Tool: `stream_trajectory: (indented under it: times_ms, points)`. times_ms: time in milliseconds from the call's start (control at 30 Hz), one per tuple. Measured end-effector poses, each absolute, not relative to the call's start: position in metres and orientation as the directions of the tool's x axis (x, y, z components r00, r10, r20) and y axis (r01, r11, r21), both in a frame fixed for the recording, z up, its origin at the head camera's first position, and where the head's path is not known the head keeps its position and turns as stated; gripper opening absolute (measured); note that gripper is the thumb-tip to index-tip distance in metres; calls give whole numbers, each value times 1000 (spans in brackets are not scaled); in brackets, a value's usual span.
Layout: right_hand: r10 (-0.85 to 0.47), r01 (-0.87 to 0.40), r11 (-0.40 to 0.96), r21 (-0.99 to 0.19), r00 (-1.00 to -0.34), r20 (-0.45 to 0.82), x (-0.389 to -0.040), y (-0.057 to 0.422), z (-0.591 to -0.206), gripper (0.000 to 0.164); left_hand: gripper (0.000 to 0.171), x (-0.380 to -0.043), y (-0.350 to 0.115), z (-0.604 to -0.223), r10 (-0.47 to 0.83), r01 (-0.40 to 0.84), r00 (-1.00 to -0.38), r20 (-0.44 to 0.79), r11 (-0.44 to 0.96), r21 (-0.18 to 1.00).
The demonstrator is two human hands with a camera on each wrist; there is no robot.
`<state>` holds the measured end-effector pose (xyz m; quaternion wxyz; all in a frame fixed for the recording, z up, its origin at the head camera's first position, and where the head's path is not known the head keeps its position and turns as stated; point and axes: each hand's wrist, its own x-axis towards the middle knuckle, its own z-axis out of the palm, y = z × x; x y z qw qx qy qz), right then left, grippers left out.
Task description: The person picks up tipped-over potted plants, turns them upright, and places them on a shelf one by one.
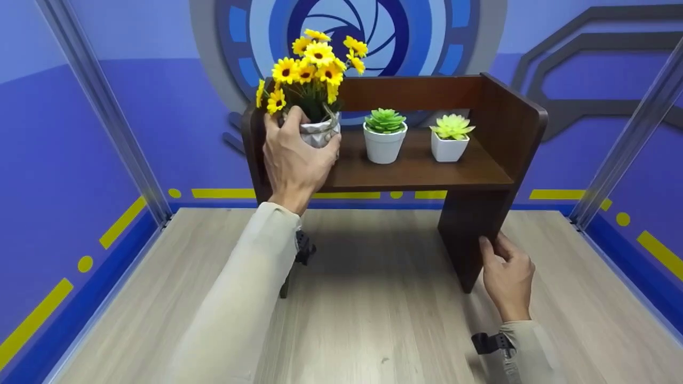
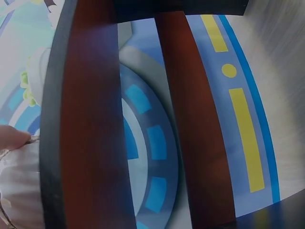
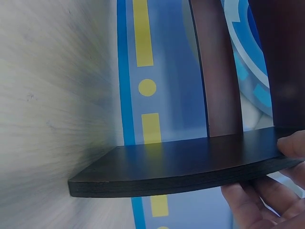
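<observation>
A dark brown wooden desk shelf (image 1: 427, 175) stands on the table. My left hand (image 1: 299, 154) grips the wrapped pale pot (image 1: 318, 133) of yellow artificial sunflowers (image 1: 318, 66) at the shelf's left end. In the left wrist view a fingertip (image 2: 13, 137) lies at the top of that pot (image 2: 21, 186). Low on the right, my right hand (image 1: 509, 277) pinches the shelf's right side panel (image 1: 469, 234), thumb on one face and fingers on the other, as the right wrist view shows along the panel edge (image 3: 157, 186).
On the shelf board stand a green succulent in a round white pot (image 1: 384, 141) and a yellow-green succulent in a square white pot (image 1: 449, 144). Behind is a blue patterned wall (image 1: 160, 117). The light wood table (image 1: 368, 320) extends under the shelf.
</observation>
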<state>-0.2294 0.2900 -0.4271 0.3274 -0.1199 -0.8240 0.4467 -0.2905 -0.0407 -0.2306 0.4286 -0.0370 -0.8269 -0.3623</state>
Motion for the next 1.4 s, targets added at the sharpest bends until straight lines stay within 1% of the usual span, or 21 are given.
stream_trajectory:
  times_ms: [233, 367, 567, 667, 833, 1067, 1200, 1300, 1400]
  points:
    - [493, -90, 557, -826, -765, 415, -230, 290, -426, 27, 47, -294, -42, -233, -261, 355, -653, 711, 724, 591]
    - [495, -86, 553, -829, -766, 410, -230, 291, -426, 27, 48, -295, -40, -233, -253, 328, -677, 691, 737, 591]
    - [493, -95, 562, -822, -760, 424, -234, 287, -425, 28, 56, -290, -42, -235, -251, 284, -704, 664, 758, 588]
    - [484, -105, 569, -816, -759, 435, -235, 286, -424, 29, 61, -286, -43, -236, -241, 293, -706, 666, 757, 584]
    - [496, -87, 565, -821, -759, 421, -233, 289, -424, 30, 67, -277, -45, -242, -201, 344, -701, 685, 746, 571]
    - [483, -81, 547, -833, -782, 393, -229, 292, -427, 32, 61, -258, -44, -250, -160, 417, -667, 728, 729, 543]
    - [485, -70, 546, -835, -786, 383, -228, 292, -427, 33, 63, -241, -43, -258, -133, 415, -698, 703, 725, 550]
    - [484, -71, 550, -832, -784, 387, -226, 292, -427, 33, 64, -230, -42, -266, -97, 419, -701, 706, 746, 518]
    - [483, -71, 550, -832, -786, 386, -225, 292, -427, 33, 66, -221, -42, -274, -58, 429, -680, 731, 778, 460]
